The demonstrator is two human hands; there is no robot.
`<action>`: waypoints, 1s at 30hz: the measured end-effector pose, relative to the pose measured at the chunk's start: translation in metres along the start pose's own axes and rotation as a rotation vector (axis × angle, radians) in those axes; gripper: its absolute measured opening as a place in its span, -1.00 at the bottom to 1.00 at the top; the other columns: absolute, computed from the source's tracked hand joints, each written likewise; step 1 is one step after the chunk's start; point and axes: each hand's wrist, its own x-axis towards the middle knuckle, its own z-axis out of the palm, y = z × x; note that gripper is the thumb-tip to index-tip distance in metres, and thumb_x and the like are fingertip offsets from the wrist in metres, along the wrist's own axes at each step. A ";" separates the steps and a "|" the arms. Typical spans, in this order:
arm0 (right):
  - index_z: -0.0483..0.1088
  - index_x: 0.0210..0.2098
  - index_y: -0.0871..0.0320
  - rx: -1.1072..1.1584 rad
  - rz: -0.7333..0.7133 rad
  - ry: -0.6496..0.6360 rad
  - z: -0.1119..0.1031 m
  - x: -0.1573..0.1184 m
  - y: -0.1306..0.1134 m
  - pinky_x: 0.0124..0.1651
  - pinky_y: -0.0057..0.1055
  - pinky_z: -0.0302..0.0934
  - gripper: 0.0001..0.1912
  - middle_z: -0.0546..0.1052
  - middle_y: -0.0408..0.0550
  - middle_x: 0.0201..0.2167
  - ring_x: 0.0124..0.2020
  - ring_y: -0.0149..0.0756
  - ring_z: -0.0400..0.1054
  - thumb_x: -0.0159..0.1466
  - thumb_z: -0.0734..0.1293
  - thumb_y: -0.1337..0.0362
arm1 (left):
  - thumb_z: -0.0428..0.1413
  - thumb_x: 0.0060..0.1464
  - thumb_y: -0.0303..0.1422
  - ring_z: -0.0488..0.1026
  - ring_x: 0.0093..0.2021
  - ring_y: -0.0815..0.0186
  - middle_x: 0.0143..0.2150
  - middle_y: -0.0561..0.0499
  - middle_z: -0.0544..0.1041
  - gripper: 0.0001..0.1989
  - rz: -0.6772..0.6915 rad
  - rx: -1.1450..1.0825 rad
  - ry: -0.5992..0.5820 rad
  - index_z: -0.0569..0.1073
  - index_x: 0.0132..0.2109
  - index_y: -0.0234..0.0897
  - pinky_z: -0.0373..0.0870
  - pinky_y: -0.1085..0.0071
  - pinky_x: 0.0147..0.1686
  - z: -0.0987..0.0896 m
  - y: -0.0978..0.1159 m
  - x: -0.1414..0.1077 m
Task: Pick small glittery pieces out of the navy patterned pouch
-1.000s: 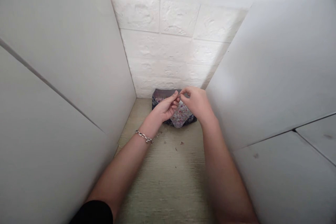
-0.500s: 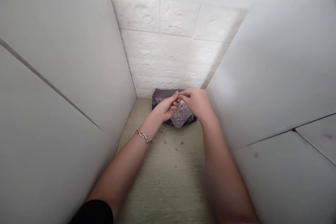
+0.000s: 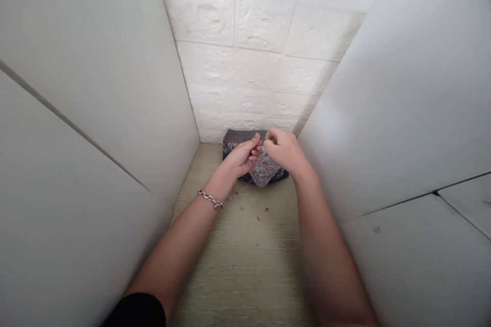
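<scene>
Against the back wall, bead box (image 3: 235, 139), beneath both hands

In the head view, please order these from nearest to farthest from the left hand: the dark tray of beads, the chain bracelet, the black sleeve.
From the left hand:
1. Dark tray of beads, just behind the fingers, against the back wall.
2. Chain bracelet, on that hand's own wrist.
3. Black sleeve, at the bottom edge, up the arm.

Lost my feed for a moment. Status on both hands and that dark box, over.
Left hand and right hand curled, fingertips nearly meeting, grip contents too small to tell. Both over dark box of beads at wall. Nothing in the way.
</scene>
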 end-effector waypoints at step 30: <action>0.24 -0.43 0.15 0.870 0.176 0.439 -0.002 0.011 0.005 -0.56 -0.56 0.05 -0.81 0.17 -0.26 -0.64 -0.68 -0.59 0.03 0.05 0.20 0.15 | -0.12 0.02 -0.63 0.42 -0.50 0.48 -0.39 -0.14 0.45 -0.75 0.032 -0.322 0.221 0.25 -0.11 -0.54 0.39 0.65 -0.50 0.010 0.004 -0.006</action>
